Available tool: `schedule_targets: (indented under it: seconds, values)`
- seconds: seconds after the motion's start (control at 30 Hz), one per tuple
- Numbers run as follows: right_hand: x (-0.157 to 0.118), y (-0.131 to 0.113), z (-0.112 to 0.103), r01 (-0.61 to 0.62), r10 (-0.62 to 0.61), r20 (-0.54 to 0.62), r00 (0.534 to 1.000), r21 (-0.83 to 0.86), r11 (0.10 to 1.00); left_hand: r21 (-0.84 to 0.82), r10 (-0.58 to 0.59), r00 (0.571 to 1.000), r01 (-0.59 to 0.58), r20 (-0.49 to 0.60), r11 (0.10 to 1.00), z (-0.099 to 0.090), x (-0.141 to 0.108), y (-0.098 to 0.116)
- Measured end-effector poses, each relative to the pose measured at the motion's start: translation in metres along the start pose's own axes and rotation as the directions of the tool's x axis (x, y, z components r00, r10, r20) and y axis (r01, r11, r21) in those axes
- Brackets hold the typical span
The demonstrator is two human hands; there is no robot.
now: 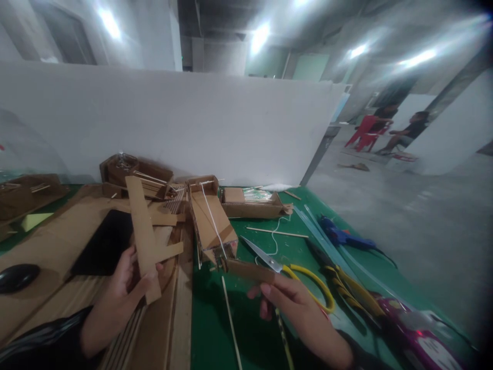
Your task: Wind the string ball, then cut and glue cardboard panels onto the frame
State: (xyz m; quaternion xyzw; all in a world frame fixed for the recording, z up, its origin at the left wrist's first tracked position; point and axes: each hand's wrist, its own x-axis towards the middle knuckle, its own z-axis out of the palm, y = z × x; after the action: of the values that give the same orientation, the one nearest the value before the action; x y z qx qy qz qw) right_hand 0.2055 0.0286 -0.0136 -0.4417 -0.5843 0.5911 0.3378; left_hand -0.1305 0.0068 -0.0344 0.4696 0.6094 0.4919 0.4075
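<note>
My left hand [125, 293] is closed on a flat cardboard piece [142, 231], held up with two side arms pointing right. In my right hand [300, 308], the fingers pinch a narrow cardboard strip [250, 271]. That strip's far end meets the near end of a long cardboard box assembly [211, 221]; whether it is joined there I cannot tell. White string [211, 210] runs along the assembly's top. Scissors [269, 259] with yellow handles lie partly behind my right hand. A thin wooden stick [231, 324] lies between the hands.
Pliers [346, 288], a blue glue gun [342, 235], clear glue sticks [319, 234] and a pink device [419, 329] lie at right. A cardboard tray [252, 209] stands behind. Left are a black flat device [103, 244] and a mouse [19, 277]. A white partition [192, 123] bounds the back.
</note>
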Motion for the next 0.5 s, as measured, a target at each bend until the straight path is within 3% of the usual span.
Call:
schedule_targets:
  seconds: [0.27, 0.37, 0.5]
  values:
    - [-0.002, 0.011, -0.004, 0.131, -0.117, -0.099, 0.988, 0.155, 0.979, 0.048, 0.023, 0.997, -0.02, -0.075, 0.999, -0.003, 0.007, -0.008]
    - [-0.005, 0.013, -0.008, 0.167, -0.152, -0.095, 0.984, 0.165, 0.972, 0.149, 0.115, 0.983, -0.094, -0.144, 0.984, -0.007, 0.013, -0.016]
    - [-0.007, 0.007, -0.011, 0.189, -0.183, -0.048, 0.982, 0.172, 0.967, 0.397, 0.307, 0.915, -0.188, -0.263, 0.898, -0.012, 0.015, -0.016]
